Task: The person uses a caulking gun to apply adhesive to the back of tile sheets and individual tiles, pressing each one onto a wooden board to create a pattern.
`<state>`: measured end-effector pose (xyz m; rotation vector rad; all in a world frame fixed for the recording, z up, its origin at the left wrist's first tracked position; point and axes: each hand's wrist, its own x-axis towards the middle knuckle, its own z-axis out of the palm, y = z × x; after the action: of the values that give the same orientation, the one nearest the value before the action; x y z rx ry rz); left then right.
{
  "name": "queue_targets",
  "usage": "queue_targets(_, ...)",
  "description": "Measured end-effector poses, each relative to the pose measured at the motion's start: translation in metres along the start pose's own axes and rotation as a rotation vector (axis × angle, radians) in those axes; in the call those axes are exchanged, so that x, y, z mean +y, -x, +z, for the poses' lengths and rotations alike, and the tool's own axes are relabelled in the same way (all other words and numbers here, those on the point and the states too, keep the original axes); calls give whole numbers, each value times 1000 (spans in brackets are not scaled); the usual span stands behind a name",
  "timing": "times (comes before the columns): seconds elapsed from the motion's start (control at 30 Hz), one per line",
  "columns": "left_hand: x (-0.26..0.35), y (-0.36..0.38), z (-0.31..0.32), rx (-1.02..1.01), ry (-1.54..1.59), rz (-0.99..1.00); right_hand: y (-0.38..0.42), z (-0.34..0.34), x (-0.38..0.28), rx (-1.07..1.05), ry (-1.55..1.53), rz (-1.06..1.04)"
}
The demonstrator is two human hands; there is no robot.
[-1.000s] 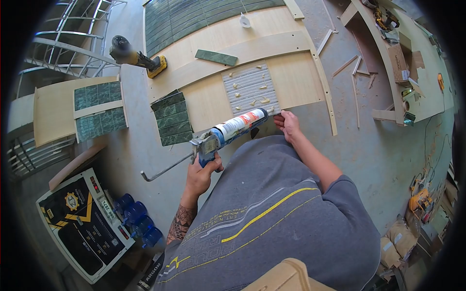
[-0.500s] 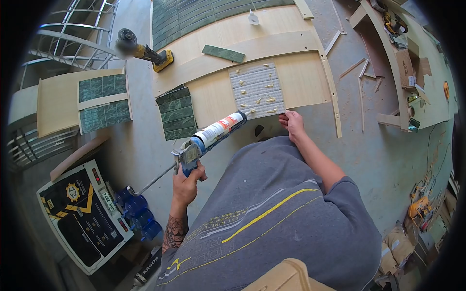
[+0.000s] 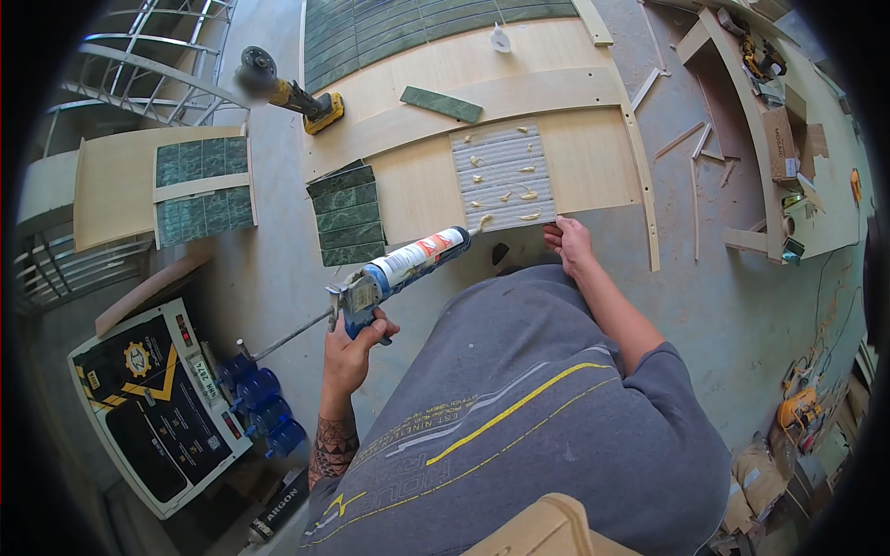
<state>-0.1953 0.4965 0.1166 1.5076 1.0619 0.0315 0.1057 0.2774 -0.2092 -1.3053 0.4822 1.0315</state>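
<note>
My left hand (image 3: 352, 345) is wrapped round the handle of a blue caulking gun (image 3: 362, 295) loaded with a white and orange tube (image 3: 422, 257). The nozzle tip touches or hovers at the lower left edge of a grey ribbed tile sheet (image 3: 502, 176), which carries several blobs of cream adhesive. The fingers of my right hand (image 3: 572, 241) pinch the sheet's near right corner. The sheet lies on a pale wooden panel (image 3: 593, 157). Left of it, green marble tiles (image 3: 348, 213) overhang the panel's near edge.
A loose green strip (image 3: 441, 104), a small white bottle (image 3: 501, 39) and a yellow-black angle grinder (image 3: 320, 111) are on the panel. To the left are a tiled board (image 3: 204, 188), blue bottles (image 3: 264, 403) and a white vehicle-like panel (image 3: 158, 408). Wood offcuts (image 3: 681, 139) lie at right.
The nozzle has shifted slightly relative to the sheet's near left edge, with adhesive at its tip. The whole view has moved a little. My right hand keeps its hold on the corner.
</note>
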Motion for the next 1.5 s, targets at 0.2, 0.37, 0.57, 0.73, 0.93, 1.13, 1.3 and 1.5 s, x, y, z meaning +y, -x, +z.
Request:
queue_targets(0.2,15,-3,1,28,1,66,-5,-7,-4,-22,33,34)
queue_targets(0.37,29,-6,-11,86,188,19,-12,-15,-10,-60,108,67)
queue_targets(0.57,8,-65,-7,67,666,137,0,-26,-36,-171,421,195)
queue_targets(0.73,16,-161,29,-166,1045,49,-4,-44,-33,-313,771,-174)
queue_targets(0.93,15,-291,50,-444,1138,-117,39,-30,-63,-223,1015,-396)
queue_targets(1.13,1,-369,25,-522,1075,-205,52,-14,-30,-52,934,-517)
queue_targets(1.3,-25,-421,-3,-555,1030,-262,60,23,15,161,795,-593)
queue_targets(1.5,-21,-432,-7,-169,153,-177,77,67,23,237,1168,-1130)
